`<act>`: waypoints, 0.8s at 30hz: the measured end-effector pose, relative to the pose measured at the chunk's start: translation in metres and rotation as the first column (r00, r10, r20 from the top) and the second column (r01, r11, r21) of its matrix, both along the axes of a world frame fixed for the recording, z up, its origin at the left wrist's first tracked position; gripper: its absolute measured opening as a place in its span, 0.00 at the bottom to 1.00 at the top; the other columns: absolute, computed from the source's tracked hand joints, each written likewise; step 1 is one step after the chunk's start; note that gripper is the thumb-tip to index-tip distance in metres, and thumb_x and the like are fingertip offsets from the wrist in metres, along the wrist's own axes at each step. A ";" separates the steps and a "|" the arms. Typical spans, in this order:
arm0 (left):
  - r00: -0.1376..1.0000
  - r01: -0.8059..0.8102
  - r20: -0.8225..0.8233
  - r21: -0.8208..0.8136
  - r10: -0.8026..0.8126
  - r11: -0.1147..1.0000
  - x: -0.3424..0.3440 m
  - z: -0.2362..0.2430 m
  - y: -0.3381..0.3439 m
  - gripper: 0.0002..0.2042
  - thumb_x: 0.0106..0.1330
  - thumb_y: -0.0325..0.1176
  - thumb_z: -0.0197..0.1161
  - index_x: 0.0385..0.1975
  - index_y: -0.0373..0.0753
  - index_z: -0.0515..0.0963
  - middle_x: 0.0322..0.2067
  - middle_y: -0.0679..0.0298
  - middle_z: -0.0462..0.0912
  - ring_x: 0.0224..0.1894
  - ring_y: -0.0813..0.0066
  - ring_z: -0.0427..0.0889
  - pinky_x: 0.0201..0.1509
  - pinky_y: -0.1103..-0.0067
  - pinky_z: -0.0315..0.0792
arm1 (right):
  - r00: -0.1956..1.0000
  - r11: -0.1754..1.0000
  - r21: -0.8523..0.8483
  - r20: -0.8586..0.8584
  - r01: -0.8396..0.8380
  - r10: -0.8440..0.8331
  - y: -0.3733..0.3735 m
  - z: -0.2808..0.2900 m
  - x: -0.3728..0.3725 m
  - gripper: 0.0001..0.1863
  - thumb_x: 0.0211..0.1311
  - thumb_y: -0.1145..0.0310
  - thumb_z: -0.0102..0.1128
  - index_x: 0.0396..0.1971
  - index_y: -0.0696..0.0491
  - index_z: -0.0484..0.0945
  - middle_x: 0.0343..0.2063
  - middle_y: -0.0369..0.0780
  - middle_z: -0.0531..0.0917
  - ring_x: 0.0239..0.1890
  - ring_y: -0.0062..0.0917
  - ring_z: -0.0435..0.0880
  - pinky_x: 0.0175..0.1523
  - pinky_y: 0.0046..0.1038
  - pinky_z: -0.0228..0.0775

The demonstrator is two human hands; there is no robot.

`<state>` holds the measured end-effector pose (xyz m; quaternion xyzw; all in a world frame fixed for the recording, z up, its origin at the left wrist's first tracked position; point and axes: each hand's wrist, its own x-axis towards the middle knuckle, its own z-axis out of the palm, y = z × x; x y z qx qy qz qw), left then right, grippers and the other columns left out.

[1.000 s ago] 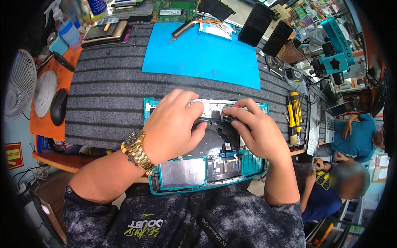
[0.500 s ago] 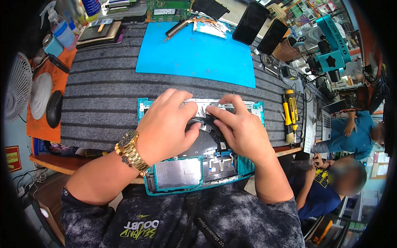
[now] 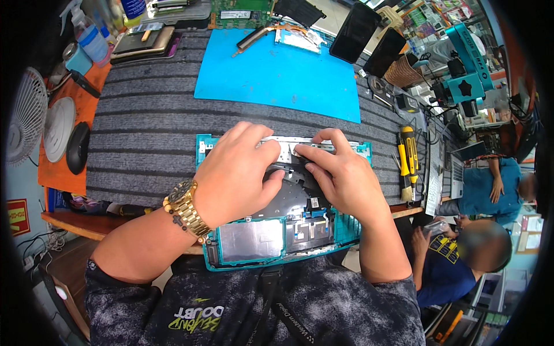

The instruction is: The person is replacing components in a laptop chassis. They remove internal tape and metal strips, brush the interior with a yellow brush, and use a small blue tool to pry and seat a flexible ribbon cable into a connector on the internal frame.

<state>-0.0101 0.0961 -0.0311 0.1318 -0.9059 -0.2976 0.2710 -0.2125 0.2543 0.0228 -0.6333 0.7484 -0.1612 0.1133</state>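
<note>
An opened laptop case (image 3: 253,241), teal at the rim with black and bare metal parts inside, lies before me, its near side close to my body. My left hand (image 3: 234,173) rests over its far left part, fingers curled onto the case and hiding what lies beneath. On the far right part my right hand (image 3: 341,176) is bent, its index fingertip on the silver metal strip (image 3: 285,153) and the thumb just below. A dark narrow piece (image 3: 284,168) shows between the two hands; what it is I cannot make out.
A blue mat (image 3: 277,78) lies beyond the laptop, a copper-and-dark heat pipe (image 3: 253,40) at its far edge. At right are yellow screwdrivers (image 3: 410,155) and a brush (image 3: 406,193). A black mouse (image 3: 77,149) and fan (image 3: 26,118) stand left. Two people are at right.
The view has shifted slightly. My right fingers have drawn a little away from the dark piece in the middle; my left hand stays nearly in place. A person at right has moved their hands.
</note>
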 end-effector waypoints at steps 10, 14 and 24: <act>1.000 0.007 0.001 0.006 -0.007 1.000 0.001 0.000 0.000 0.12 0.65 0.32 0.80 0.38 0.35 0.82 0.57 0.44 0.87 0.61 0.41 0.84 0.64 0.55 0.81 | 0.999 1.000 -0.005 0.048 -0.017 0.017 0.009 0.010 -0.008 0.18 0.75 0.69 0.74 0.62 0.44 0.92 0.59 0.45 0.85 0.41 0.45 0.94 0.47 0.44 0.87; 1.000 0.003 0.005 0.003 -0.003 1.000 0.000 0.000 0.000 0.12 0.65 0.32 0.80 0.38 0.36 0.82 0.58 0.45 0.87 0.61 0.41 0.84 0.64 0.55 0.81 | 0.996 0.999 0.018 0.082 0.033 -0.034 0.023 0.014 -0.020 0.19 0.75 0.71 0.74 0.63 0.45 0.91 0.56 0.44 0.86 0.44 0.43 0.93 0.49 0.42 0.86; 1.000 0.005 0.009 -0.001 -0.005 1.000 0.001 -0.001 0.001 0.12 0.66 0.32 0.79 0.38 0.34 0.82 0.59 0.45 0.87 0.62 0.41 0.84 0.65 0.55 0.81 | 0.922 0.923 0.027 0.056 0.383 -0.384 -0.002 0.006 -0.073 0.15 0.72 0.64 0.78 0.48 0.59 0.90 0.31 0.55 0.91 0.34 0.54 0.90 0.43 0.44 0.81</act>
